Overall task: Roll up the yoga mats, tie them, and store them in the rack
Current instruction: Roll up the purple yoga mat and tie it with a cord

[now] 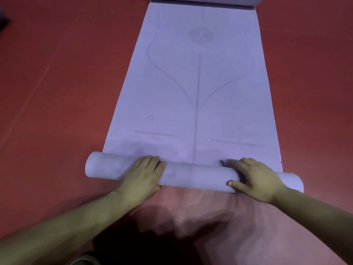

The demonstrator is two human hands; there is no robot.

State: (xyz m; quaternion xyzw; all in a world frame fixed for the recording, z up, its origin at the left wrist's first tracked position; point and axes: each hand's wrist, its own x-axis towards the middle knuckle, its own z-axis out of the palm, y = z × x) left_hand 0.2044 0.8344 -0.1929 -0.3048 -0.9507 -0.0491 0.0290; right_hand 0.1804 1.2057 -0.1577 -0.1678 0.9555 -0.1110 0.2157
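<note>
lilac mat (193, 88) is lying flat on the red floor (57, 92), its near end wound into a roll (193, 175) right in front of the person. left hand (142, 175) is pressing flat on top of the roll. right hand (254, 176) is cupping it, thumb on the near face, fingertips blurred. roll is looking slightly off square, so i'd be pushing evenly and keeping the ends flush. floor is lying open on both sides, and the far end (206, 1) is curling up.
</note>
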